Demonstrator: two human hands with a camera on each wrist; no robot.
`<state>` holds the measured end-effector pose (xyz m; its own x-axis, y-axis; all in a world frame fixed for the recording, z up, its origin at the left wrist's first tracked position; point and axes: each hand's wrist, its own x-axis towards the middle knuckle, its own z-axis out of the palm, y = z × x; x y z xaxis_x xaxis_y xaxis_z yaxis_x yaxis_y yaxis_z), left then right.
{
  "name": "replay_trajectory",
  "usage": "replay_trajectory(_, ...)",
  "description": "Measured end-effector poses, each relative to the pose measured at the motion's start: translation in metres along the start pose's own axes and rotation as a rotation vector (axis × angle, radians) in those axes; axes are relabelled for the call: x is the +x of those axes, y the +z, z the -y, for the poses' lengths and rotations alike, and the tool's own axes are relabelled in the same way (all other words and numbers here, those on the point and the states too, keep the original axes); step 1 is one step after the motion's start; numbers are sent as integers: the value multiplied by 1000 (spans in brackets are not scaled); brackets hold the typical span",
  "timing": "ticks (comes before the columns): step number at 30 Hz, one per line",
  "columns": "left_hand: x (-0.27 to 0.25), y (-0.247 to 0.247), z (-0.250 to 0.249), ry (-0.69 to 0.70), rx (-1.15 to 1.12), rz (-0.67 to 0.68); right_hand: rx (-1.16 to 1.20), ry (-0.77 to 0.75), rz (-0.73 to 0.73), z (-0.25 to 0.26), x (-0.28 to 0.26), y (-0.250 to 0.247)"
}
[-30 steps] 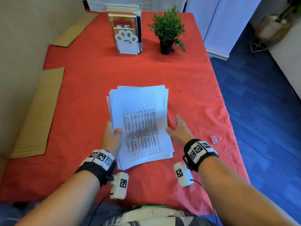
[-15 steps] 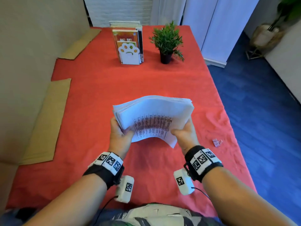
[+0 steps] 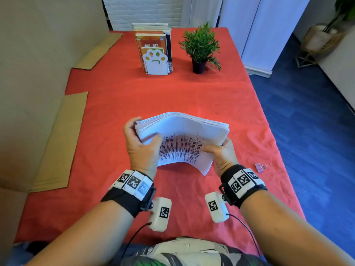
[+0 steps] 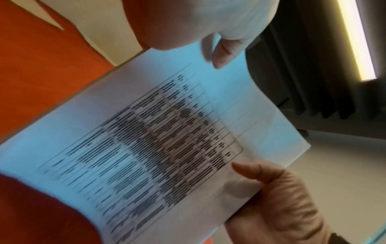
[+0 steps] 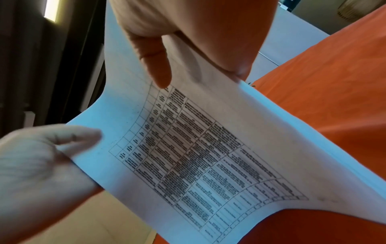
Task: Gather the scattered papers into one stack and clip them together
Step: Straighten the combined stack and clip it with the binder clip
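A stack of white papers (image 3: 184,135) with a printed table on the top sheet stands on its lower edge on the red tablecloth (image 3: 115,104), bowed upward in the middle. My left hand (image 3: 139,138) grips its left edge, thumb on the front sheet. My right hand (image 3: 221,150) grips the right edge, thumb on the print. In the left wrist view the papers (image 4: 146,140) run from my left thumb (image 4: 223,52) to the right hand (image 4: 271,198). The right wrist view shows the same sheet (image 5: 198,156) with the left hand (image 5: 41,156) opposite. A small pink binder clip (image 3: 260,167) lies right of my right wrist.
A paw-shaped bookend with books (image 3: 155,54) and a potted plant (image 3: 200,48) stand at the table's far end. Cardboard sheets (image 3: 57,146) lie along the left edge. The right table edge drops to a blue floor (image 3: 307,131).
The stack lay flat on the cloth under my left hand. Both hands have since gripped its sides, raised it onto its edge and bent it into an arch.
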<state>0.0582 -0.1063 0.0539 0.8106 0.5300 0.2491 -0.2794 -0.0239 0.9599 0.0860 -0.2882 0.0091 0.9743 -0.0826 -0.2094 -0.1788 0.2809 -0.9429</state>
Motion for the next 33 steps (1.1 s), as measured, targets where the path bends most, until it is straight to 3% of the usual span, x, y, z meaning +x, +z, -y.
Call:
replay_trajectory(3, 5, 2, -11, 92, 1, -19, -21, 9, -1, 0, 4, -3)
replay_trajectory(8, 17, 10, -14, 30, 22, -129, -42, 21, 9, 0, 3, -5)
replay_trajectory(10, 17, 8, -12, 52, 24, -86, -38, 3, 15, 1, 2, -4)
replay_trajectory(14, 8, -10, 4, 199, 88, 134, -14, -64, 5, 6, 1, -2)
replay_trajectory(18, 2, -16, 32, -59, 85, 270, 27, -39, 4, 6, 0, 2)
replay_trajectory(23, 4, -15, 43, -72, 175, 222, 28, -61, -56, 9, 2, 7)
replay_trajectory(26, -1, -13, 40, -61, 145, 224, 14, -96, -19, 10, 0, 6)
replay_trajectory(30, 6, -15, 41, -137, 95, 208, -30, -344, 29, 28, -5, 1)
replay_trajectory(33, 14, -14, 41, -202, 41, 236, -307, -666, -33, 45, -2, 0)
